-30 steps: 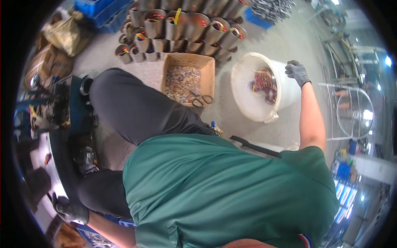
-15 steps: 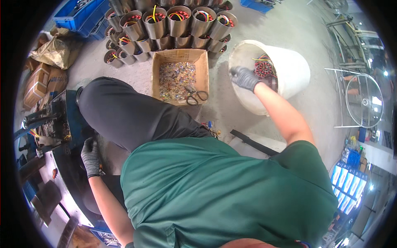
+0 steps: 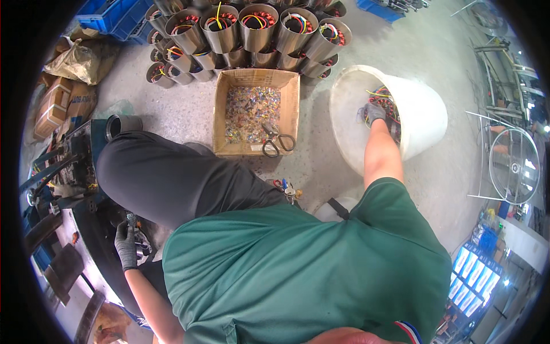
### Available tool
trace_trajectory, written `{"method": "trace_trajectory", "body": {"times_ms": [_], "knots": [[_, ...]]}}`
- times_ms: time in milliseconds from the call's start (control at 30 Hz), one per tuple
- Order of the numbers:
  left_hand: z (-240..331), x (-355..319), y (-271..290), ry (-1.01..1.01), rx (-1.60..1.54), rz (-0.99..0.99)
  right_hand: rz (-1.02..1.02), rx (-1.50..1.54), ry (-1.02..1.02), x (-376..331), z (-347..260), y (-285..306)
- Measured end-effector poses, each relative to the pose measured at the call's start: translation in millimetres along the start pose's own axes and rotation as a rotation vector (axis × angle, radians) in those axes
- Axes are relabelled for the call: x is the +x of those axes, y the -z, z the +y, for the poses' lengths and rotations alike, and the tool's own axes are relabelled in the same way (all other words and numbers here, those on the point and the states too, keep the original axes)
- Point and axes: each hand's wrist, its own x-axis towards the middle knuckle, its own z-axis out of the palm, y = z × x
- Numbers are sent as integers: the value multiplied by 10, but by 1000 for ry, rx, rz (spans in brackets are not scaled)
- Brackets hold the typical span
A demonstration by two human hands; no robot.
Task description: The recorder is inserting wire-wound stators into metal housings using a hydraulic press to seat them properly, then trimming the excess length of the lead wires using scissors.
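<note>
Head view: right gloved hand (image 3: 375, 112) was inside the white bucket (image 3: 427, 117), against the red-wound stator coils (image 3: 391, 103) lying there; from where I stood, finger closure could not be told. Left gloved hand (image 3: 125, 246): fingers narrow, beside a small grey piece (image 3: 130, 219), grip unclear.

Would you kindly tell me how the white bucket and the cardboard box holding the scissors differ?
Shape: the white bucket is round-mouthed; the cardboard box is brown and rectangular.
Pose: the bucket is tipped, its mouth facing left; the box sits upright.
Contents: the bucket holds red wire coils, with the right hand inside; the box holds small colourful scraps and scissors.
Both are open and on the floor.
</note>
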Motion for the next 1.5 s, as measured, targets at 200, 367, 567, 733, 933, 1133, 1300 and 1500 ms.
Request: {"method": "trace_trajectory", "body": {"times_ms": [200,367,567,733,933,1133,1300,1500], "knots": [[84,258,-227,-54,-77,-58,409,-338,95,319,203,367],[-16,0,200,-116,-126,88,248,-581,130,-395,-141,-153],[1587,152,108,-516,-144,240,453,21,279,-465,162,-369],[3136,-110,-144,-705,-351,169,-9,744,-148,-1474,-1026,-480],[4186,506,-1806,-462,-1054,-538,-256,965,-284,-2333,-1824,-310],[3754,738,-2460,-375,-299,-538,-794,835,233,-3614,-2474,-467],[3792,610,-2017,-442,-456,-635,-1042,679,473,-4259,-2917,-608],[3724,559,-1918,-510,-442,-485,-1041,354,490,-4198,-2902,-857]]}}
